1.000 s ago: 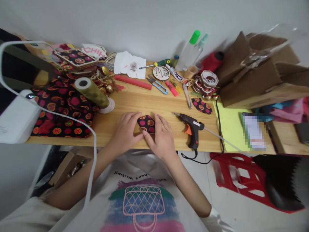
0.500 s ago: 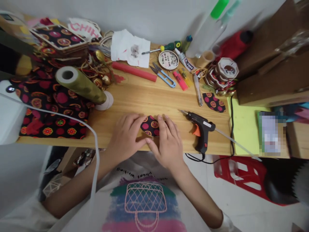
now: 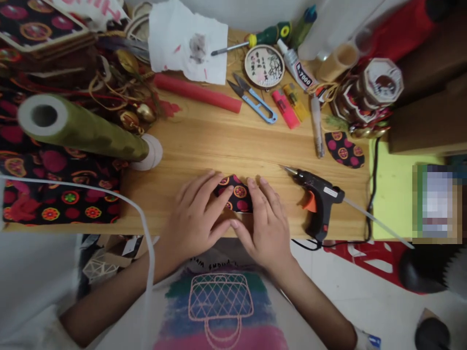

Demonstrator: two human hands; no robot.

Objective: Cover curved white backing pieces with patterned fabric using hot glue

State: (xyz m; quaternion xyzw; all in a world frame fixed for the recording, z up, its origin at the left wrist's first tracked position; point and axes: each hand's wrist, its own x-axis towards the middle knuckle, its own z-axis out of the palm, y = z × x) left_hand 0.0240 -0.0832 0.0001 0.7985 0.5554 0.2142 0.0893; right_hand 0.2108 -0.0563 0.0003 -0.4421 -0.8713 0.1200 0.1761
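Observation:
A small piece of black fabric (image 3: 240, 193) with orange and magenta round motifs lies on the wooden table near its front edge. My left hand (image 3: 199, 209) rests over its left side, fingers spread, with the index finger pressing on the cloth. At the right side, my right hand (image 3: 268, 218) lies with its fingers stretched out and fingertips on the fabric's edge. Both thumbs point inward and meet below the piece. The fabric's outer ends are hidden under the fingers. To the right of my right hand is a black hot glue gun (image 3: 321, 194) with an orange trigger.
Blue thread snips (image 3: 255, 102), a red roll (image 3: 199, 93), pink and yellow highlighters (image 3: 286, 109) and a glue tube (image 3: 297, 65) lie farther back. A green roll (image 3: 83, 126) stands at left beside folded patterned fabric (image 3: 73, 194). Another cut fabric piece (image 3: 345, 149) lies at right.
The view has moved in closer to the table. My left index finger has shifted onto the fabric piece. My right hand still rests at its right side.

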